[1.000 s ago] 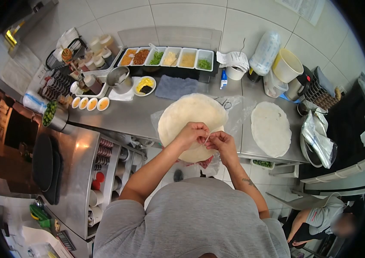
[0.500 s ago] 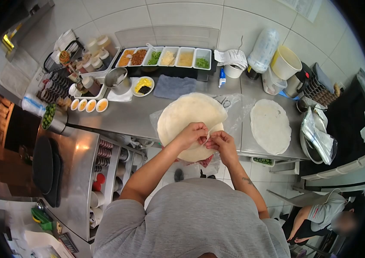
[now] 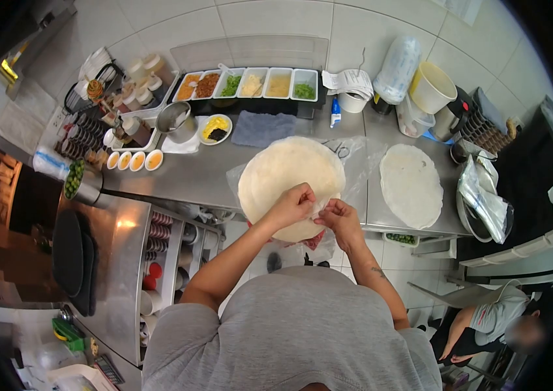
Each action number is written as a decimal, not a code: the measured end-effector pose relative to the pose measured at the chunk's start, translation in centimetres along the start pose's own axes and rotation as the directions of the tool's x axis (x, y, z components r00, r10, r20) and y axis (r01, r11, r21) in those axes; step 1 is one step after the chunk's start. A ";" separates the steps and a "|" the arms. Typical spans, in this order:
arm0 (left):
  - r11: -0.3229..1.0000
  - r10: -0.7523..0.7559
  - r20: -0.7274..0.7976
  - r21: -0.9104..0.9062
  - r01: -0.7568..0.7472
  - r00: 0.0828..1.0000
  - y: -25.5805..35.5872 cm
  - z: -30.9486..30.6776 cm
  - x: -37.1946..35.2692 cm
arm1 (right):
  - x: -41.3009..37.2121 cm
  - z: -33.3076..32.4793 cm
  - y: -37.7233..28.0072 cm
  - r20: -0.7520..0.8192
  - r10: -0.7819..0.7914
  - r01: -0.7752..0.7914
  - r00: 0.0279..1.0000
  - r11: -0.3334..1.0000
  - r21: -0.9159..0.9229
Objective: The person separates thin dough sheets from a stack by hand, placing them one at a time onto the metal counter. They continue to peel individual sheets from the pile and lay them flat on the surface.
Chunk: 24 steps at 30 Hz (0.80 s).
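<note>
A stack of round, pale flatbreads [image 3: 283, 163] lies on a plastic bag [image 3: 358, 166] at the counter's front edge. My left hand [image 3: 297, 203] is over the lower part of the stack, its fingers pinched together; what is between them is too small to make out. Close beside it on the right, my right hand [image 3: 340, 218] pinches at the stack's lower right edge, and its fingertips appear to be on the rim of a flatbread. Further right, a single flatbread [image 3: 411, 186] lies flat on the steel counter.
Behind the stack are a blue-grey cloth [image 3: 263, 129], a plate of yellow and black food [image 3: 216, 130] and a row of ingredient trays [image 3: 252, 85]. A metal bowl [image 3: 478, 218] with plastic bags stands at the right. Another person [image 3: 495, 319] sits at the lower right.
My hands have moved slightly apart. The top flatbread's edge, earlier raised and folded between my fingers, now lies flatter.
</note>
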State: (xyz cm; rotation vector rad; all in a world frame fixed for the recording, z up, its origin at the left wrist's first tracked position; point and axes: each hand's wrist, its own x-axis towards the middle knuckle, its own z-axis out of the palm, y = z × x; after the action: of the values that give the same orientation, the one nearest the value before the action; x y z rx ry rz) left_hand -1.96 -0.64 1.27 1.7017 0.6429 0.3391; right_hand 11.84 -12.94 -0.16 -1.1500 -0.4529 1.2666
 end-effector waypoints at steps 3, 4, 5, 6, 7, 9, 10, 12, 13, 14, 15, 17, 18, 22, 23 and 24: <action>0.976 0.143 -0.007 0.170 -0.139 0.990 0.8 0.0 -1.0 | -0.4 0.2 -0.1 0.018 -0.022 0.022 1.000 1.000 -0.006; 0.954 0.206 -0.023 0.227 -0.195 0.978 0.7 0.2 -1.2 | -0.4 0.3 -0.1 0.023 -0.032 0.032 0.999 0.999 -0.014; 0.926 0.269 -0.035 0.284 -0.248 0.963 0.6 0.6 -1.4 | -0.4 0.3 0.0 0.027 -0.041 0.042 0.999 0.999 -0.022; 0.892 0.331 -0.042 0.340 -0.298 0.943 0.8 0.9 -1.5 | -0.6 0.6 -0.2 0.021 -0.069 0.070 0.997 0.995 -0.065; 0.883 0.329 -0.064 0.374 -0.283 0.942 1.0 1.2 -1.7 | -0.9 1.2 -0.6 0.015 -0.096 0.098 0.995 0.989 -0.108; 0.863 0.327 -0.109 0.439 -0.250 0.939 1.6 1.7 -1.9 | -1.0 1.5 -0.8 0.006 -0.138 0.137 0.990 0.973 -0.186; 0.853 0.335 -0.112 0.457 -0.251 0.935 1.6 1.7 -1.9 | -0.9 1.4 -0.8 0.002 -0.152 0.148 0.988 0.964 -0.221; 0.833 0.351 -0.119 0.492 -0.251 0.929 1.6 1.7 -1.7 | -0.8 1.4 -0.7 0.004 -0.167 0.163 0.986 0.954 -0.250; 0.828 0.363 -0.112 0.493 -0.266 0.925 1.5 1.6 -1.6 | -0.7 1.4 -0.6 0.009 -0.170 0.167 0.985 0.955 -0.244; 0.823 0.376 -0.104 0.494 -0.280 0.921 1.2 1.5 -1.5 | -0.6 1.4 -0.5 0.014 -0.173 0.171 0.985 0.956 -0.238; 0.818 0.389 -0.095 0.494 -0.296 0.916 1.0 1.4 -1.3 | -0.5 1.4 -0.5 0.011 -0.177 0.175 0.984 0.957 -0.230; 0.843 0.388 -0.070 0.431 -0.323 0.919 0.6 0.9 -1.1 | -0.4 1.4 -0.4 0.005 -0.185 0.182 0.983 0.960 -0.214; 0.853 0.389 -0.057 0.399 -0.336 0.920 1.0 0.7 -1.1 | -0.4 1.5 -0.5 0.002 -0.206 0.201 0.979 0.953 -0.226; 0.833 0.366 -0.032 0.456 -0.312 0.930 2.1 0.6 -1.6 | -0.1 1.8 -0.7 0.003 -0.270 0.260 0.963 0.926 -0.274; 0.825 0.382 -0.067 0.475 -0.307 0.922 1.8 0.8 -1.5 | 0.0 1.9 -0.7 0.009 -0.282 0.273 0.959 0.918 -0.287; 0.816 0.399 -0.101 0.493 -0.302 0.912 1.5 0.9 -1.3 | 0.1 2.0 -0.8 0.010 -0.276 0.267 0.961 0.919 -0.291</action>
State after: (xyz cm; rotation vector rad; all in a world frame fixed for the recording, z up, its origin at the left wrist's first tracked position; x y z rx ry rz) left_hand -2.14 -2.34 2.70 2.2855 0.5798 0.6686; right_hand 10.60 -11.93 1.35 -1.2991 -0.7678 0.9580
